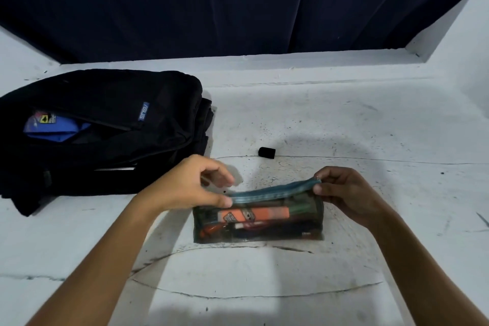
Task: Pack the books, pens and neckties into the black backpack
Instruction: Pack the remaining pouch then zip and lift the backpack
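A see-through pen pouch (258, 222) stands on the white surface (370, 124), pinched at both ends of its teal zipper (275, 190) by the left hand (185, 185) and right hand (344, 193), probably to zip it. The black backpack (100, 129) lies open just left.

We find the backpack (100, 129) lying flat at centre-left of the frame, on the table (370, 127). The pencil pouch (258, 219) lies at lower centre, to the right of and nearer than the backpack, with pens (254, 213) inside it. The left hand (190, 182) is at the pouch's upper left end, the right hand (344, 193) at its upper right end. A small cap (266, 152) lies just behind the pouch. A curtain (238, 0) hangs behind the table, across the top of the frame
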`<state>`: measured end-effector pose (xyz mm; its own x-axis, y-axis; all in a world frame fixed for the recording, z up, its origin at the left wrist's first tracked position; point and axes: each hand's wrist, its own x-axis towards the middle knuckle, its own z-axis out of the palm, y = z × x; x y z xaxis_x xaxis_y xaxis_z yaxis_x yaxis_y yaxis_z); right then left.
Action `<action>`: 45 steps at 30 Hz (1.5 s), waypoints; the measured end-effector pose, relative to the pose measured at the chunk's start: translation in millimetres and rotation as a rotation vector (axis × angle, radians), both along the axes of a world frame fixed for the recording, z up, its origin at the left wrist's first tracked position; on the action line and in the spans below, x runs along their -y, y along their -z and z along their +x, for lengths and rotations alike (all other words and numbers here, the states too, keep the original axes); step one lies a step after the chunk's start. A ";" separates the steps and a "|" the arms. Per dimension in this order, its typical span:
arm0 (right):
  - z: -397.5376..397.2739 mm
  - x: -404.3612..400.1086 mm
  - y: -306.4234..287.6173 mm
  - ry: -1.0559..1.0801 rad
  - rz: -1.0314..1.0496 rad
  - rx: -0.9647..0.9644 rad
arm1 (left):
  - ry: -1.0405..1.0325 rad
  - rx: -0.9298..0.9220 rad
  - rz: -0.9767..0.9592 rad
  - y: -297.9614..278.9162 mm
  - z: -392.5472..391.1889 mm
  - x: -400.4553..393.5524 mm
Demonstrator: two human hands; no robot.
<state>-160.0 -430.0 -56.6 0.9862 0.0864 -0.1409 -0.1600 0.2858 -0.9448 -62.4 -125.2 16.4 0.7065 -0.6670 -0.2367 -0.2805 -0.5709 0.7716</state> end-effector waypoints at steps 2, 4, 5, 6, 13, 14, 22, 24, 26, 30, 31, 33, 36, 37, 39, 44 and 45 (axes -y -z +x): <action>-1.1 -3.4 -2.1 0.020 0.010 0.024 | 0.073 0.083 0.016 -8.6 -3.7 32.4; -3.4 -4.7 -2.8 0.032 0.001 0.046 | 0.114 0.113 -0.022 -8.8 -7.7 67.6; -5.4 -4.2 -3.4 0.039 -0.009 0.056 | 0.131 0.122 -0.031 -6.0 -9.3 84.3; -7.1 -4.1 -3.6 0.044 -0.021 0.063 | 0.147 0.126 -0.034 -2.6 -11.1 98.2; -21.1 -3.6 -12.6 0.157 -0.257 0.139 | 0.151 0.139 -0.087 9.7 -20.1 137.0; -22.6 -3.4 -13.8 0.182 -0.286 0.138 | 0.146 0.147 -0.090 9.2 -20.9 139.3; -23.1 -5.2 -9.4 0.271 -0.302 0.125 | 0.125 0.183 -0.057 7.9 -25.3 141.8; -22.6 -4.2 -8.8 0.257 -0.305 0.118 | 0.122 0.188 -0.059 7.5 -28.1 141.8; -21.7 -3.0 -9.1 0.232 -0.312 0.108 | 0.120 0.184 -0.054 7.8 -30.6 141.6; -20.0 0.0 -10.0 0.171 -0.291 0.122 | 0.149 0.197 -0.056 9.5 -32.0 139.0; -19.7 0.3 -10.1 0.159 -0.281 0.126 | 0.166 0.206 -0.063 9.9 -32.0 137.7; -19.0 0.5 -9.9 0.140 -0.254 0.137 | 0.210 0.238 -0.080 11.1 -31.8 134.5; -18.4 0.3 -9.9 0.118 -0.233 0.148 | 0.258 0.320 -0.111 14.8 -31.9 129.9; -18.2 0.9 -9.2 0.112 -0.227 0.152 | 0.275 0.354 -0.120 15.9 -31.8 129.1; -18.8 0.7 -8.7 0.104 -0.216 0.157 | 0.308 0.408 -0.130 17.7 -31.8 127.5; -18.5 -0.2 -5.3 0.117 -0.183 0.151 | 0.303 0.422 -0.151 22.0 -32.6 126.5; -17.9 0.2 -4.7 0.117 -0.165 0.140 | 0.280 0.401 -0.163 22.1 -32.9 126.5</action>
<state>-177.9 -430.3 -51.9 0.9991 -0.0425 -0.0050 0.0008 0.1344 -0.9909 -95.3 -251.6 -5.8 0.5094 -0.8493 0.1387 -0.6975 -0.3131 0.6446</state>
